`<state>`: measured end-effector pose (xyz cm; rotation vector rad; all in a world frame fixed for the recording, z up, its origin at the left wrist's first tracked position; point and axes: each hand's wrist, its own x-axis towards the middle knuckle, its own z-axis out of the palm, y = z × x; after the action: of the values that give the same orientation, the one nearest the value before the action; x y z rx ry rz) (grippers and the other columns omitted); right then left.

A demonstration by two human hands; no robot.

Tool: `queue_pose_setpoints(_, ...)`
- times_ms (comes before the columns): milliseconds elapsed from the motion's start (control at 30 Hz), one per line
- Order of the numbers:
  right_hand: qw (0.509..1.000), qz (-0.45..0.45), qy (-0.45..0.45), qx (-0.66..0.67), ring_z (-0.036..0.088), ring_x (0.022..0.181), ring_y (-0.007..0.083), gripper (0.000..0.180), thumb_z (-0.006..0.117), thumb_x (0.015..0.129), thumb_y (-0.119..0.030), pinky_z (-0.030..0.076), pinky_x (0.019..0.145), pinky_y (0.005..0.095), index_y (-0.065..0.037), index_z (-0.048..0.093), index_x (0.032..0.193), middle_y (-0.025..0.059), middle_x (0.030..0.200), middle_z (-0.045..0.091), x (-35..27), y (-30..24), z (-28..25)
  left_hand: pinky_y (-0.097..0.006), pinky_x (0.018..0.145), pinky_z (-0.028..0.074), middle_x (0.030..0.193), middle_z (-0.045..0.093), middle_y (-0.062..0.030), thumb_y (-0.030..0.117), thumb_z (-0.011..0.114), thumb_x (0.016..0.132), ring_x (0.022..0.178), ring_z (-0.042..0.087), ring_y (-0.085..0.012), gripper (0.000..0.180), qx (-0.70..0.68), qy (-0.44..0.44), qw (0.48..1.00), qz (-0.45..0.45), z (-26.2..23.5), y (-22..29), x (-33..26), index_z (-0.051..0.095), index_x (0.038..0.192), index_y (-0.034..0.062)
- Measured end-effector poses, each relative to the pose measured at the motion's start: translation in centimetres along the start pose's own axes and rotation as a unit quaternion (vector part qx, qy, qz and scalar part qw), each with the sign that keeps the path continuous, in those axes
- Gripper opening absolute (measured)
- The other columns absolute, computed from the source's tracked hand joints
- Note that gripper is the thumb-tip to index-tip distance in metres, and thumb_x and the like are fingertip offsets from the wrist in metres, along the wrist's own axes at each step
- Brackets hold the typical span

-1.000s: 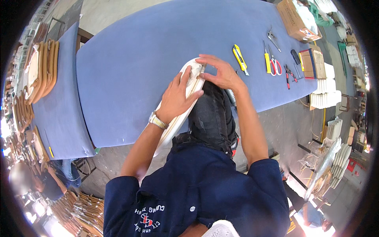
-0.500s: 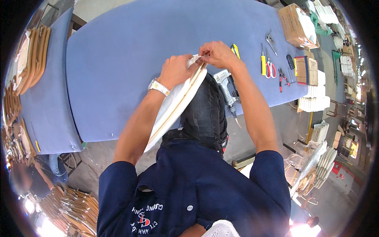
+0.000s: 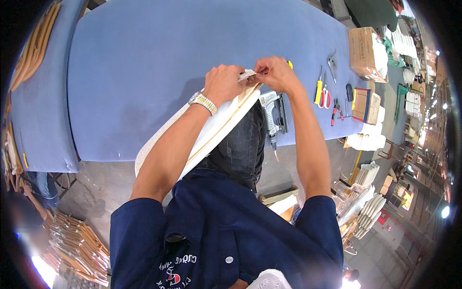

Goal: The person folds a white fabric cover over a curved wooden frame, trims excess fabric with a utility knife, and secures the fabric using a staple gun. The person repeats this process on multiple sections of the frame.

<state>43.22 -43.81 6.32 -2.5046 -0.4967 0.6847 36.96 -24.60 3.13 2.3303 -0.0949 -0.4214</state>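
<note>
Head-worn fisheye — steeply downward, close

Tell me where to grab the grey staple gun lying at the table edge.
Take the grey staple gun by its long handle, coming from above on the person's right. It lies flat on the blue table, and the right hand and white padded panel crowd its left side.

Blue padded worktable point(image 3: 144, 72), grey concrete floor point(image 3: 101, 183), bright workshop

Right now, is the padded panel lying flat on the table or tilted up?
Tilted: the panel leans off the table edge, both hands gripping its top.
</note>
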Motion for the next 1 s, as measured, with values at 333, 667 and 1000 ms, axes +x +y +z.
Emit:
queue_pose_setpoints(333,0.926,0.009,0.132,0.353,0.068,0.108,0.0153,0.027,0.069,0.101,-0.019,0.054,0.097,0.0303,0.001,0.074,0.118,0.0123,0.126,0.072,-5.9,1.4,4.5,-0.051,0.082,0.058,0.114,0.073,-0.0183,0.039,0.072,0.09,0.097,0.073,-0.0384,0.046,-0.015,0.081,0.995,0.058,0.8,0.9,-4.7,0.069,0.129,0.016)
queue_pose_setpoints(667,0.76,0.095,0.294,0.571,0.064,0.103,0.0157,0.031,0.064,0.105,-0.029,0.053,0.089,0.0306,0.001,0.065,0.102,0.0143,0.138,0.062,-11.9,-2.8,11.8,-0.047,0.116,0.042,0.163,0.04,-0.0175,0.014,0.08,0.082,0.147,0.04,-0.0428,0.076,0.007,0.13,0.975,0.178,4.6,1.0,-11.4,0.051,0.152,0.013)
queue_pose_setpoints(1000,0.858,0.111,0.284,0.413,0.055,0.09,0.0104,0.032,0.075,0.096,-0.022,0.048,0.082,0.0291,-0.004,0.058,0.077,0.009,0.116,0.071,-9.5,-2.2,11.5,-0.046,0.121,0.034,0.163,0.037,-0.0214,0.013,0.084,0.077,0.151,0.033,-0.0461,0.098,-0.02,0.075,0.98,0.181,3.8,0.9,-11.0,0.033,0.16,0.0046)
